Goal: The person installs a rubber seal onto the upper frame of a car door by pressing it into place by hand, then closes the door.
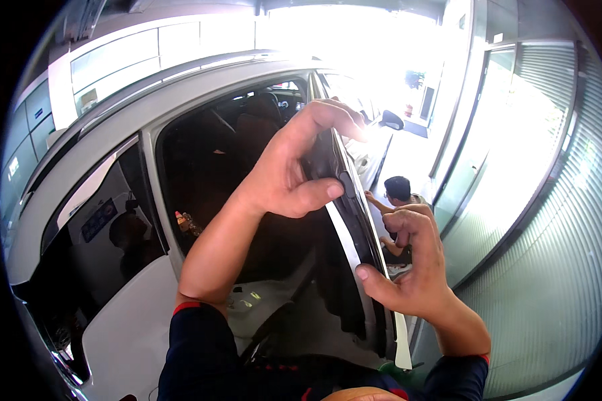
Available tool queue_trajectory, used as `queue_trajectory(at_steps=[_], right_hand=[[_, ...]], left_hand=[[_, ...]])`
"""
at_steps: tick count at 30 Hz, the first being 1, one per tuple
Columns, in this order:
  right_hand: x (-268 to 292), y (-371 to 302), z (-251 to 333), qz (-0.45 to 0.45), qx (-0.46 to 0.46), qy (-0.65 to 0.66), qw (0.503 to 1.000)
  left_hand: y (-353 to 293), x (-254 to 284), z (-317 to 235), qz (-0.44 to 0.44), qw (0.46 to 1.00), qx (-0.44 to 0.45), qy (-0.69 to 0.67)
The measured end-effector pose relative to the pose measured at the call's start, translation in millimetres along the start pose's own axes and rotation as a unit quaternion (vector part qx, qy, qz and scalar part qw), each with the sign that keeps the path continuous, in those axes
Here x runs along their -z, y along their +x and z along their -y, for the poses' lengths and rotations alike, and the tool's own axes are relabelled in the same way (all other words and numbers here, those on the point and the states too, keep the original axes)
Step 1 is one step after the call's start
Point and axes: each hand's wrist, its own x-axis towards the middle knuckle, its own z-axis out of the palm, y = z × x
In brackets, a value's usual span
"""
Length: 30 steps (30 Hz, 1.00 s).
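A white car stands with its front door open toward me, seen edge-on. My left hand grips the upper part of the door's window frame, fingers over the top and thumb pressed on the black trim. My right hand holds the same frame edge lower down, thumb on the near side and fingers curled around the far side. Both sleeves are dark blue with red cuffs.
Another person crouches on the floor beyond the door. Glass walls with blinds run along the right. The car's dark interior and rear window lie to the left. Bright light comes from the far entrance.
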Motion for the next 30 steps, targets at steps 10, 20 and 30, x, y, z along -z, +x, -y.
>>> queue_trajectory(at_steps=[10,20,30], right_hand=[[1,0,3,-0.004,-0.002,-0.007,1.000],[3,-2,-4,0.005,0.009,0.022,1.000],[4,-2,-15,0.026,0.010,0.070,0.997]], left_hand=[[1,-10,-14,-0.015,0.999,0.017,0.033],[1,-14,-29,-0.016,0.996,0.086,0.017],[-3,-25,-32,-0.061,0.985,0.156,0.034]])
